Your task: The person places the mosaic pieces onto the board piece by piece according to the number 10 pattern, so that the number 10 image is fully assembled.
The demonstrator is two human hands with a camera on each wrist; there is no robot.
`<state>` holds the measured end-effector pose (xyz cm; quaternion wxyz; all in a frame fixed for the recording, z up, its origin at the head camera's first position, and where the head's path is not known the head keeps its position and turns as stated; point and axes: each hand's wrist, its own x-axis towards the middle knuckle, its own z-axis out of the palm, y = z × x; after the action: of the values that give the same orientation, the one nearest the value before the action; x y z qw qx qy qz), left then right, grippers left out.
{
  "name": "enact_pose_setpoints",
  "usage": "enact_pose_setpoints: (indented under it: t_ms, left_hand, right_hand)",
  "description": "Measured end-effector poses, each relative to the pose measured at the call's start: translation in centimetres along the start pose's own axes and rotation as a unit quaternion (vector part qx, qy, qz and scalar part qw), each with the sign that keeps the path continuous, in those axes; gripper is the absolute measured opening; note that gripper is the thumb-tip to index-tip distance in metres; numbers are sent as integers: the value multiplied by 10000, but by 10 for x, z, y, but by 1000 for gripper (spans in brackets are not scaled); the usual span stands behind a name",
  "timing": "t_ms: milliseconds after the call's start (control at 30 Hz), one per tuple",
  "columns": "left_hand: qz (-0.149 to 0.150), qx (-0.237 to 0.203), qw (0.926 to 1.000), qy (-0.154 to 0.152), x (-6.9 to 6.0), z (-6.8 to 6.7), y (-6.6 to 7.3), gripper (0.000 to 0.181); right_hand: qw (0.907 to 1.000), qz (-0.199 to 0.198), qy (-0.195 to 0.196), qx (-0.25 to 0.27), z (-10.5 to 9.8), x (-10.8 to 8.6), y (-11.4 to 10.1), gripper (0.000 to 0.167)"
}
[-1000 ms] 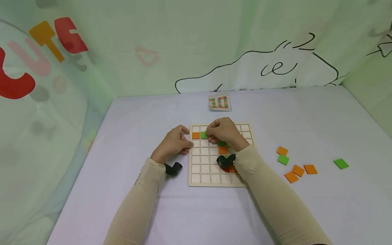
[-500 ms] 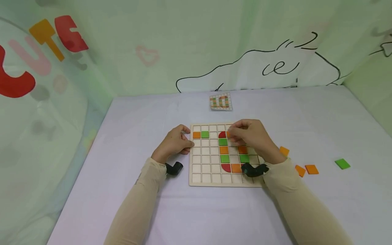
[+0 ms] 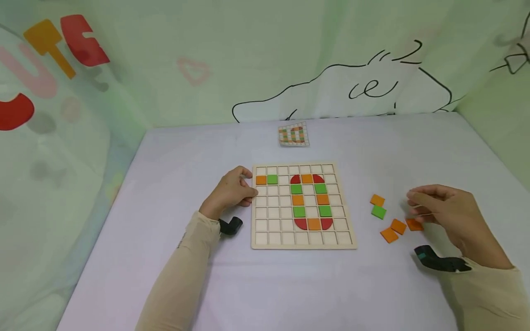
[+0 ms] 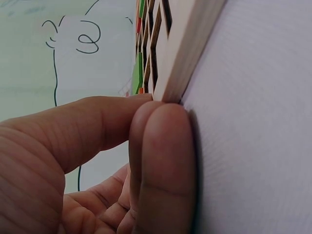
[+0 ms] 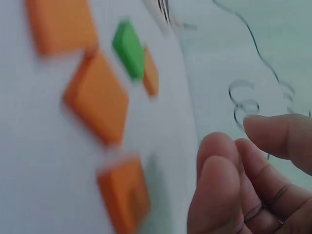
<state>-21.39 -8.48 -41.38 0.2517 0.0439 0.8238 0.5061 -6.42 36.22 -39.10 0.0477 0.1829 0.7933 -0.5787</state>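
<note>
My left hand (image 3: 229, 190) holds the left edge of a wooden grid board (image 3: 269, 239); in the left wrist view its fingertips meet at the board's rim (image 4: 183, 53). An orange tile (image 3: 261, 180) and a green tile (image 3: 272, 179) sit side by side near the board's upper left. Right of them, red, orange and green tiles form an upright ring. My right hand (image 3: 449, 214) hovers over the right of the table, holding nothing visible, thumb apart from the fingers. An orange tile (image 3: 414, 225) lies just under it.
More loose orange tiles (image 3: 389, 235) and one green tile (image 3: 378, 212) lie between the board and my right hand. A small pattern card (image 3: 294, 134) lies behind the board. A printed cloth (image 3: 198, 41) hangs at the table's back.
My right hand has left the green tile at the board's upper left and swung right, past the ring, to the loose tiles. The left hand stays at the board's edge.
</note>
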Motion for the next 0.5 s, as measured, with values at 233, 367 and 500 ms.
enact_pose_setpoints:
  t_ms: [233, 367, 500]
  left_hand:
    - [-12, -47, 10000, -32, -1, -1, 0, 50]
    - [-6, -69, 10000, -70, -2, -1, 0, 50]
    - [36, -51, 10000, -58, -3, -1, 0, 51]
  right_hand:
    - [9980, 410, 476, -62, -44, -13, 31, 9]
    - [9963, 566, 610, -226, -52, -16, 40, 15]
    - [9969, 587, 494, -155, -56, -19, 44, 18]
